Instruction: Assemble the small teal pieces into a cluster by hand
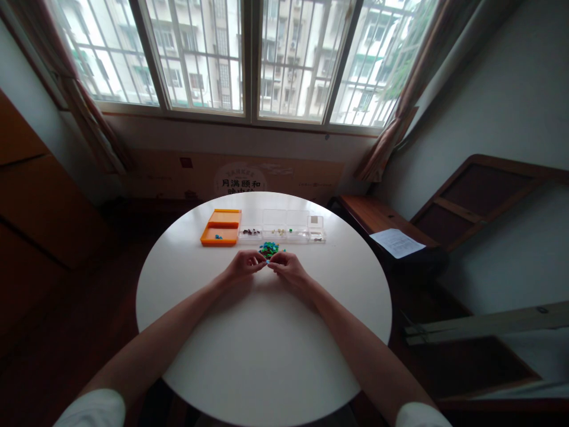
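Observation:
Both hands meet over the middle of a round white table (262, 332). My left hand (244, 264) and my right hand (287, 267) pinch a tiny light-blue piece (267, 261) between their fingertips; its exact kind is too small to make out. Just beyond the fingers lies a heap of small green and blue pieces (269, 248), partly hidden by the hands. Behind it to the left stands an orange box (220, 242) with its lid raised and a few blue pieces inside. Beside that, a clear compartment box (262, 239) holds dark, cream and green bits.
A small clear box (316, 222) stands at the right end of the row. To the right of the table, a paper sheet (397, 243) rests on a low wooden bench (371, 216). A wide printed cardboard panel (178, 175) leans below the barred window.

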`<state>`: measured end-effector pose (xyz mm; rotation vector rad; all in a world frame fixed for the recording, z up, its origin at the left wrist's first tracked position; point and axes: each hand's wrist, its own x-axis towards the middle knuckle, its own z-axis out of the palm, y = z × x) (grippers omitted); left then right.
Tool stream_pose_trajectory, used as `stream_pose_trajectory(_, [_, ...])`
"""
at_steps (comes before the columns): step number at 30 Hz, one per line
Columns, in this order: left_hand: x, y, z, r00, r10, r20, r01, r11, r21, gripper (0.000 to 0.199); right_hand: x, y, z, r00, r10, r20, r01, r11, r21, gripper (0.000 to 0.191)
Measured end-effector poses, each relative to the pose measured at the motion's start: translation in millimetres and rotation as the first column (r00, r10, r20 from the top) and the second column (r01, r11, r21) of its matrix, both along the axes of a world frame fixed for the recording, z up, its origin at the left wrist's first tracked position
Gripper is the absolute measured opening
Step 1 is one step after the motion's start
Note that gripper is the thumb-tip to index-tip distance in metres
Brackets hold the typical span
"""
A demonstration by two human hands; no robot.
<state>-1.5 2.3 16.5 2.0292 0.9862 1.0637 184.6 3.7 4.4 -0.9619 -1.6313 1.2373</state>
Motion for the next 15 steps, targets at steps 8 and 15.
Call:
stream_pose_trajectory(8, [0.0,2.2,-1.7,1.000,-0.004,0.004,0.004,1.000,-0.011,0.022,0.4,2.1,-3.7,1.000,-0.002,-0.012,0.002,1.000,0.013,0.028])
stream_pose_trajectory(15, [0.3,1.4,-1.5,1.000,0.002,0.008,-0.002,1.000,-0.028,0.021,0.8,1.8,-3.1,1.000,0.000,-0.019,0.001,1.000,0.024,0.026])
